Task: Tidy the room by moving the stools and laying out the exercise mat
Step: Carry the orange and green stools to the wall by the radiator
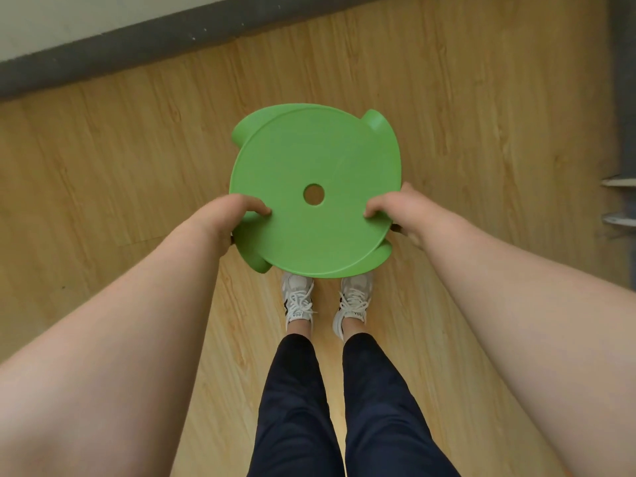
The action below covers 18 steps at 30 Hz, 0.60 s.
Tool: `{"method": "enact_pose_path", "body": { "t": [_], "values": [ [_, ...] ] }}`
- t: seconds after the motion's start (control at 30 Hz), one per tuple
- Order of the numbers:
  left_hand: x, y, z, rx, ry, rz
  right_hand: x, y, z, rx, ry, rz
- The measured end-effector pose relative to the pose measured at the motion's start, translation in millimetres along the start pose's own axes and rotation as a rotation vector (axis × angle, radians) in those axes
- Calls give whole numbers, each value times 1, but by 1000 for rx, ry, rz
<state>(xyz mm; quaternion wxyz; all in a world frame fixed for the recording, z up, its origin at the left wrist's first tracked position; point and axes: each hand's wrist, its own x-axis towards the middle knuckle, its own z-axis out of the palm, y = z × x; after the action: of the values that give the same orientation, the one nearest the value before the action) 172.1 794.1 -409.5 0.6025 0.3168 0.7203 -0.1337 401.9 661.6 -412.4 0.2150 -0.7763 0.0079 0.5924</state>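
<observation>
1. One wooden floor [103, 166] fills the view under and around both hands. A dark grey skirting strip [137, 39] runs along it well beyond the fingertips.
2. One green stool [309, 149] sits between the two hands, seen from above with its round seat facing up. Parts of its legs poke out past the rim. Whether they touch the floor cannot be told.
3. Dark trousers [292, 407] come up from the bottom edge, below and between the forearms.
4. The left hand [230, 215] grips the seat's left rim, thumb on top, fingers curled under out of sight.
5. The right hand [395, 208] grips the opposite rim the same way. The hands are apart, with the seat's width between them.
6. Two white laced shoes [297, 299] stand side by side, nearer the body than the hands, toes hidden under the stool's near edge.
7. A small round hole [313, 194] lies in the seat, about midway between the two thumbs.
</observation>
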Motion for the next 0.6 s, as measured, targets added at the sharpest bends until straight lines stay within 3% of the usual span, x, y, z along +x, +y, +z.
{"method": "enact_pose_path", "body": {
  "t": [0.33, 0.6],
  "values": [
    [-34, 8, -6, 100, -137, 27, -20, -1, -22, 73, -58, 22],
    [-157, 38, 1, 245, -180, 114, -126, 3, -75, 175, -47, 1]
  ]
}}
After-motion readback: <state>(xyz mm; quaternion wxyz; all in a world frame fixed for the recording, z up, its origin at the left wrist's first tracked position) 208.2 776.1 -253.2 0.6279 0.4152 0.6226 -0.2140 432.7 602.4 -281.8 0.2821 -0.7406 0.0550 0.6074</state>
